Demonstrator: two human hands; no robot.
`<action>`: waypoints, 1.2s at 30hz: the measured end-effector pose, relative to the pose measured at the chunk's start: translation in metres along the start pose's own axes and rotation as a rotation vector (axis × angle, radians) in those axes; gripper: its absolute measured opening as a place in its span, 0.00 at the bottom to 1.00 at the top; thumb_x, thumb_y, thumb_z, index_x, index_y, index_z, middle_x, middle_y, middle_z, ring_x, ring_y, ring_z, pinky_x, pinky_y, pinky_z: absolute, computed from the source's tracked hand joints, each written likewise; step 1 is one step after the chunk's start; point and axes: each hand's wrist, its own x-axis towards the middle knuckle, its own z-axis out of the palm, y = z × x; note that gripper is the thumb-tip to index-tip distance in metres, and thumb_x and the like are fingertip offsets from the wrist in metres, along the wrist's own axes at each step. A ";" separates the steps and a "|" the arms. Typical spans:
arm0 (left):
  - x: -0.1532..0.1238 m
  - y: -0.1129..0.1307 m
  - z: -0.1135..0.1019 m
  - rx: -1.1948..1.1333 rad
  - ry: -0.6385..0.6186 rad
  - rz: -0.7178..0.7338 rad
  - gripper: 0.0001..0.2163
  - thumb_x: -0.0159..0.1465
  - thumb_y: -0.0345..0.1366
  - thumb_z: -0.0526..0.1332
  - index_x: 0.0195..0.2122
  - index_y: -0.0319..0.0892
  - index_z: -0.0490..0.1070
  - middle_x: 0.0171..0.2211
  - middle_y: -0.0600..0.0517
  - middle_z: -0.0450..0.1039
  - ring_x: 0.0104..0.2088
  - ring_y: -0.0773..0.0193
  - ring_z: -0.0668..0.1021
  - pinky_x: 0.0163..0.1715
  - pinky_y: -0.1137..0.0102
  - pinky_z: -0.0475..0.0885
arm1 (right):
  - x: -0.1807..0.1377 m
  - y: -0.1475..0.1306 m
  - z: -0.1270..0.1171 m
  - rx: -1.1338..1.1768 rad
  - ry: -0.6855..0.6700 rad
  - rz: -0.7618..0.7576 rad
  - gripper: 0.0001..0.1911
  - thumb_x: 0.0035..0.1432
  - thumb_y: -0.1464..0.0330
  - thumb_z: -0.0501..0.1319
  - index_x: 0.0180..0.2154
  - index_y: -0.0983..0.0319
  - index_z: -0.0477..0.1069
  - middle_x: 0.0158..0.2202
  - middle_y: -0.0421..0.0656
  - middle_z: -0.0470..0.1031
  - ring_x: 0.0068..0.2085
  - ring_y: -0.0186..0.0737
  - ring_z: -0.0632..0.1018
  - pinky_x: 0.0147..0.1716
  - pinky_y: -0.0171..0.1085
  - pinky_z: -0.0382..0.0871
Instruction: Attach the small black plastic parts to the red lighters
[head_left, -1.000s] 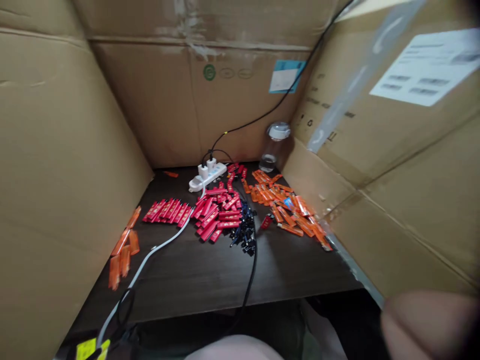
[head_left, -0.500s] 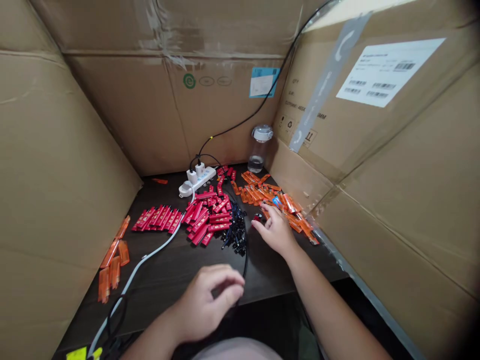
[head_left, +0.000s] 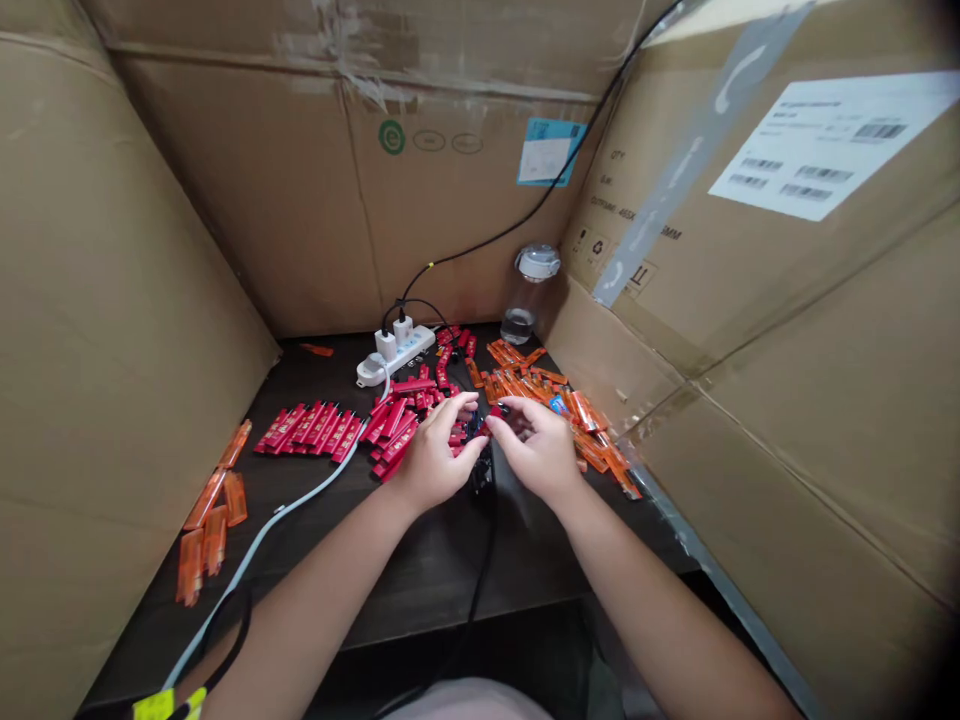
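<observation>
Both hands are meeting right in the middle of the dark wooden desk (head_left: 420, 560), boxed in on three sides by tall brown cardboard cartons (head_left: 315, 220). The left hand (head_left: 431, 460) and right hand (head_left: 536, 455) are pinched in toward each other over the little heap of small black clip-like parts (head_left: 480, 470), and between the fingertips there's a small red plastic stick-shaped piece (head_left: 491, 420), looks like the right thumb and forefinger are closed on it while the left fingers curl in against its other end. Can't honestly tell if the left hand is gripping the same piece or one of the black bits, it's too tiny and half hidden. Left of the hands is the pile of red sticks (head_left: 409, 425) and a neat row of them (head_left: 307, 428); just right is the scatter of orange sticks (head_left: 540, 390). Stuff that could go sideways, imo: the black power cable (head_left: 480, 590) runs right under the hands, so a wrist could snag it and drag the black parts off the front edge. The piece is small enough to slip out and vanish into either pile. Also the clear plastic water bottle with a white lid (head_left: 525, 295) sits near the white power strip (head_left: 394, 352), a bump on the cable could tip it.
</observation>
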 end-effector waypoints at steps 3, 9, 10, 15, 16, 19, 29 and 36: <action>-0.002 -0.009 -0.003 0.037 0.051 0.040 0.20 0.62 0.32 0.58 0.56 0.42 0.63 0.50 0.42 0.72 0.46 0.59 0.78 0.41 0.66 0.77 | 0.005 -0.026 0.016 0.045 -0.064 -0.005 0.12 0.56 0.65 0.61 0.42 0.62 0.74 0.32 0.45 0.78 0.27 0.37 0.76 0.29 0.36 0.72; -0.008 -0.014 -0.024 0.097 0.176 0.037 0.16 0.62 0.29 0.55 0.52 0.40 0.65 0.46 0.43 0.74 0.46 0.57 0.77 0.47 0.60 0.73 | 0.028 -0.036 0.020 0.301 -0.381 0.032 0.17 0.52 0.64 0.65 0.44 0.62 0.73 0.35 0.45 0.78 0.28 0.35 0.76 0.27 0.34 0.72; -0.007 -0.013 -0.026 0.042 0.203 -0.009 0.15 0.62 0.30 0.55 0.51 0.40 0.66 0.45 0.44 0.75 0.44 0.58 0.78 0.46 0.61 0.74 | 0.035 -0.028 0.017 0.352 -0.380 0.074 0.17 0.51 0.62 0.66 0.43 0.63 0.73 0.35 0.45 0.78 0.29 0.36 0.77 0.27 0.35 0.73; -0.003 -0.007 -0.028 -0.410 0.265 -0.278 0.07 0.61 0.35 0.58 0.39 0.41 0.70 0.28 0.52 0.72 0.23 0.68 0.73 0.23 0.73 0.70 | 0.054 0.038 0.008 0.246 -0.081 0.353 0.16 0.49 0.59 0.65 0.35 0.65 0.74 0.26 0.43 0.76 0.22 0.34 0.73 0.21 0.34 0.68; -0.003 -0.007 -0.027 -0.519 0.254 -0.332 0.07 0.61 0.36 0.58 0.38 0.40 0.70 0.24 0.54 0.69 0.19 0.71 0.69 0.18 0.75 0.65 | 0.053 0.049 0.008 0.188 -0.102 0.354 0.15 0.50 0.59 0.65 0.32 0.65 0.74 0.25 0.43 0.76 0.22 0.34 0.73 0.21 0.34 0.68; -0.004 -0.009 -0.027 -0.772 0.209 -0.436 0.09 0.61 0.39 0.57 0.38 0.40 0.69 0.20 0.58 0.61 0.15 0.75 0.61 0.14 0.78 0.54 | 0.046 0.065 0.011 0.053 -0.163 0.228 0.13 0.52 0.60 0.63 0.32 0.64 0.75 0.27 0.44 0.77 0.25 0.36 0.74 0.25 0.36 0.69; -0.008 -0.007 -0.024 -0.959 -0.049 -0.538 0.23 0.59 0.55 0.55 0.25 0.37 0.70 0.14 0.58 0.54 0.13 0.75 0.56 0.14 0.77 0.49 | 0.042 0.065 0.008 -0.238 -0.333 -0.109 0.10 0.57 0.70 0.56 0.37 0.62 0.76 0.31 0.45 0.78 0.30 0.39 0.76 0.34 0.38 0.70; -0.006 -0.005 -0.023 -1.177 -0.203 -0.680 0.23 0.61 0.52 0.53 0.19 0.38 0.66 0.13 0.58 0.49 0.13 0.75 0.53 0.12 0.78 0.47 | 0.040 0.066 0.012 -0.256 -0.377 -0.159 0.09 0.58 0.70 0.56 0.36 0.63 0.75 0.31 0.45 0.76 0.31 0.39 0.75 0.33 0.37 0.69</action>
